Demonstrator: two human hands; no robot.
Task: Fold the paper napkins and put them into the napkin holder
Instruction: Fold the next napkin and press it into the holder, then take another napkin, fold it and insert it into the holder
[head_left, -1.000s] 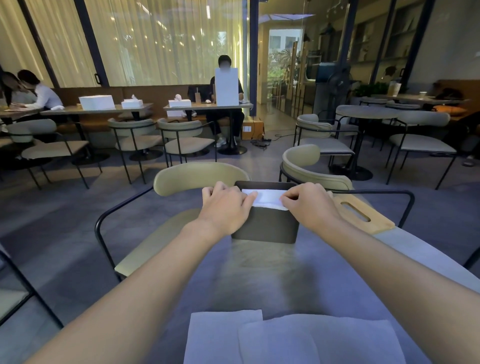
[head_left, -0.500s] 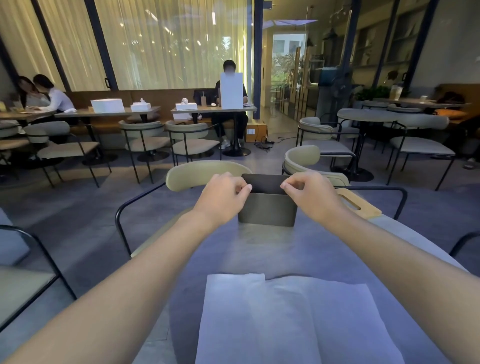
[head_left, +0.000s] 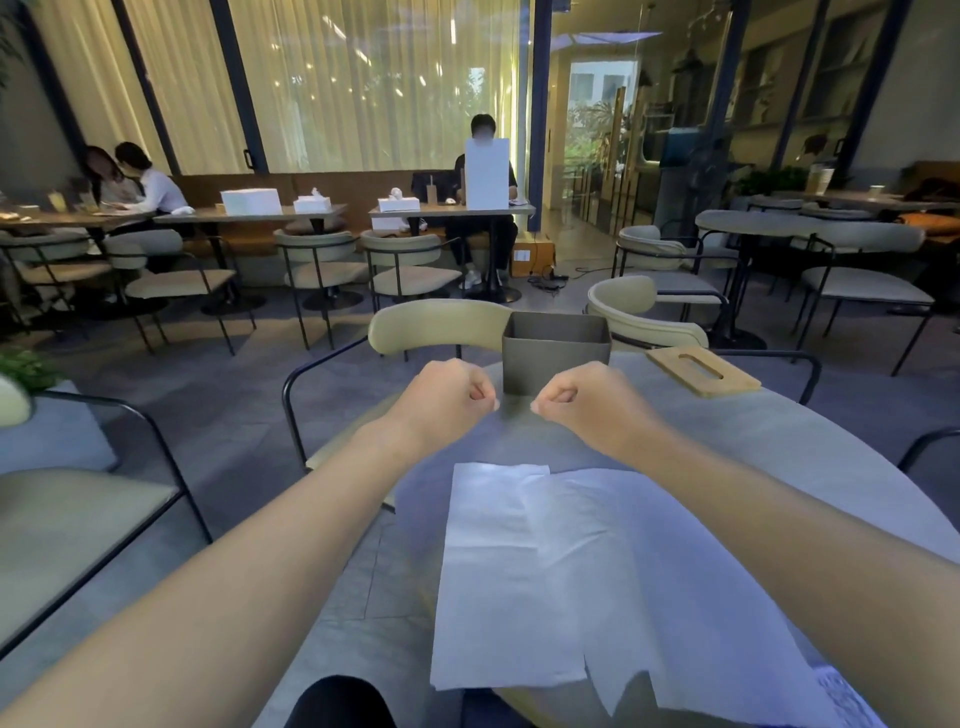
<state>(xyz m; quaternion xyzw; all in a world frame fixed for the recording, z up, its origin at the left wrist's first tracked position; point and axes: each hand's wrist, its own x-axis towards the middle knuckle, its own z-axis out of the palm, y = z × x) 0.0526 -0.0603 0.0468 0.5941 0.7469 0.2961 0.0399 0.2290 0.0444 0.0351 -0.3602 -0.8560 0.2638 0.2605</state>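
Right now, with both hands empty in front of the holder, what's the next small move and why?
Probably bring both hands back to the nearest flat napkin and take its far edge to fold it. The left hand and right hand are curled and hold nothing, just short of the napkin holder, while unfolded napkins lie overlapped near the table edge.

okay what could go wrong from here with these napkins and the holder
The unfolded napkins overhang the near table edge, so a brushing forearm could likely sweep them to the floor. The napkin holder stands near the far rim, where a hard push might tip it off. Both the left hand and right hand are closed and empty.
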